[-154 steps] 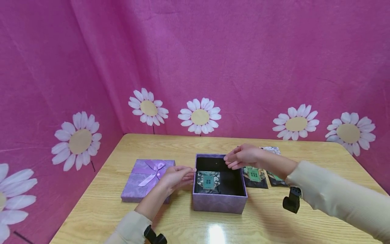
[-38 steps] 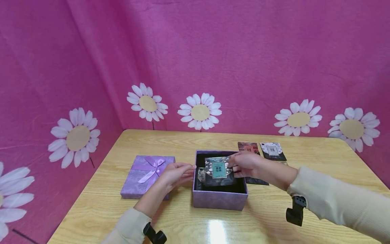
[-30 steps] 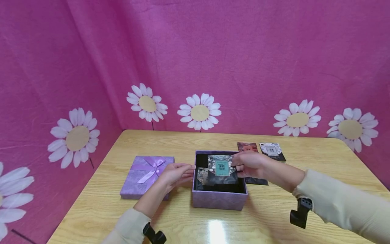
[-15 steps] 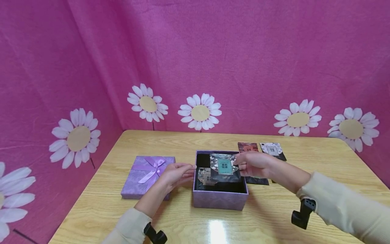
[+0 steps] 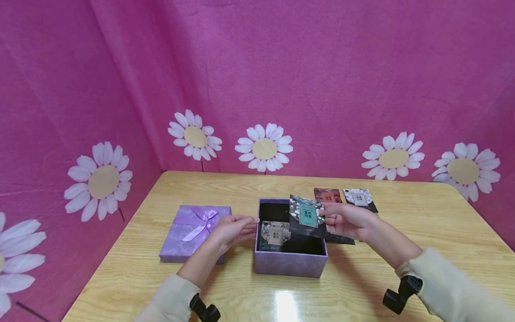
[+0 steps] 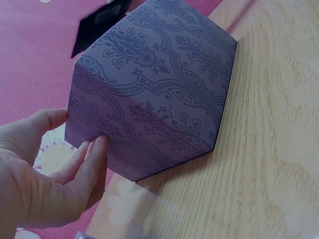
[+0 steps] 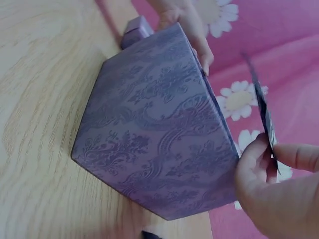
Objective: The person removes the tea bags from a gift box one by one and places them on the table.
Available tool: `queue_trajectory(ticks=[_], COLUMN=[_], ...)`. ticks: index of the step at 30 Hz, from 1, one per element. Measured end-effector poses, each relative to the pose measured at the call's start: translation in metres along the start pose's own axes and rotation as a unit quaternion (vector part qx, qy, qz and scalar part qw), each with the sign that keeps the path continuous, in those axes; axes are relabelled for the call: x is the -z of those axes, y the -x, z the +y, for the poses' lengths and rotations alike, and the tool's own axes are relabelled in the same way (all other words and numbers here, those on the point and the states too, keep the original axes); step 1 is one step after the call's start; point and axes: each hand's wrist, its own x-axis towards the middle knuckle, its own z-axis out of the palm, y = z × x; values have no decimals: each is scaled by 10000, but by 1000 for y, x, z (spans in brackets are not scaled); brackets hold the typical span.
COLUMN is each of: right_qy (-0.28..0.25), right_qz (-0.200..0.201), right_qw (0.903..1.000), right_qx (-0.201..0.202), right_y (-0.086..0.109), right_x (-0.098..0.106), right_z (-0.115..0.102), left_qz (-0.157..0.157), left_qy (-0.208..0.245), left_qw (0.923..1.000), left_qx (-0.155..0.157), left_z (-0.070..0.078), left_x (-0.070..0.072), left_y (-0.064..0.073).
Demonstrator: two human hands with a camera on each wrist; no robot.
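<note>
A purple patterned gift box (image 5: 289,264) stands without its lid on the wooden table. My right hand (image 5: 348,220) pinches a black square sachet (image 5: 308,216) with a green label by its right edge, over the box's right side; the right wrist view shows that sachet (image 7: 264,110) nearly edge-on between thumb and fingers. Inside the box, at the left, lies another sachet (image 5: 275,236) with a beige label. My left hand (image 5: 233,230) holds the box's left wall, thumb at the rim and fingertips (image 6: 102,142) on the outside.
Left of the box lies its purple lid (image 5: 170,243) with a ribbon bow. Right and behind are a red sachet (image 5: 327,194), a white-and-black sachet (image 5: 359,198) and a dark sachet (image 5: 341,239), partly hidden by the right hand. A pink curtain (image 5: 322,80) with daisies hangs behind.
The right hand has taken hold of the green-label sachet and lifted it up and rightward, uncovering the beige-label one in the box. The left hand has stayed at the wall.
</note>
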Motion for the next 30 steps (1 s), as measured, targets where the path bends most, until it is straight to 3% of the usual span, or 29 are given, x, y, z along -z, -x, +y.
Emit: queue_trajectory(ticks=[14, 30], right_qy=[-1009, -1049], right_qz=[248, 263], right_qw=[9945, 9940], right_qx=[113, -151], right_y=[5, 17], right_x=[33, 66], right_z=[21, 32], left_qz=[13, -5], left_qy=[28, -12], left_qw=[10000, 10000], left_qx=[0, 11], left_z=[-2, -2], left_x=[0, 1], left_y=[-1, -2])
